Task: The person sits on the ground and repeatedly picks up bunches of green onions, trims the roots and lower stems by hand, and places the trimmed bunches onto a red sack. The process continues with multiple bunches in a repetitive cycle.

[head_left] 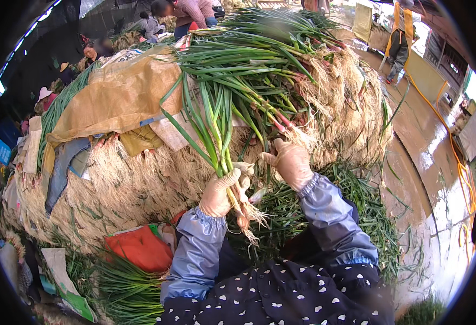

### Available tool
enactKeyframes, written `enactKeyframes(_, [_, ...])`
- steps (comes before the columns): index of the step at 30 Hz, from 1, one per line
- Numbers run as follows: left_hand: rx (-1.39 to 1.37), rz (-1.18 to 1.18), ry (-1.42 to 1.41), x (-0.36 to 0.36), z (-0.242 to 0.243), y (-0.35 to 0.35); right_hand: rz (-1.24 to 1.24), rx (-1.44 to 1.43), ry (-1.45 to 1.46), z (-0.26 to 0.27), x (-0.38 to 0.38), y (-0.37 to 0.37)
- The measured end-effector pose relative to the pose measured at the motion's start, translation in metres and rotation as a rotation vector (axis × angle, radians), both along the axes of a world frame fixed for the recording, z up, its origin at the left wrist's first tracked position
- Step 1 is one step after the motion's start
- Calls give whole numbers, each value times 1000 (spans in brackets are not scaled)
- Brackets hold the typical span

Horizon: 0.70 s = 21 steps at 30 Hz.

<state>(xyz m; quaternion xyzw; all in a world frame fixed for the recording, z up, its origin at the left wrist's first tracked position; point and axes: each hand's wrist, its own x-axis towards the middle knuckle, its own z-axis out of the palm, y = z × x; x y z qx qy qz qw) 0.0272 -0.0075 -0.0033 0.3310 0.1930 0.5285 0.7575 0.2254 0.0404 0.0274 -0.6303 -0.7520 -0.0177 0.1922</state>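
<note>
My left hand (219, 193), in a pale glove, grips a small bunch of green garlic (221, 150). Its leaves point up and away from me, while the small bulbs and stringy roots (246, 217) hang below my fist. My gloved right hand (290, 164) is a little to the right, thumb and forefinger apart, with no stalk visible in it. Just beyond that hand lie pink-based stalks (276, 122) at the edge of a large heap of green garlic (238, 57). Dense pale roots (339, 97) cover the heap's near side.
Brown woven sheeting (120, 89) covers the heap's left part. Loose leaf trimmings (282, 211) lie around my legs. A red cloth (140, 248) and more green stalks (128, 288) are at lower left. An orange hose (453, 142) crosses wet ground at right. Several people work beyond.
</note>
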Motion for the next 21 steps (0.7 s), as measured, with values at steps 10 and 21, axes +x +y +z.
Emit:
enactKeyframes(10, [-201,192,402,6,-37,-1,416,196,222,-88,-38,-72])
enactKeyframes(21, [-356,-28,293,-24,6,15,327,-307,-168,-59,6,-39])
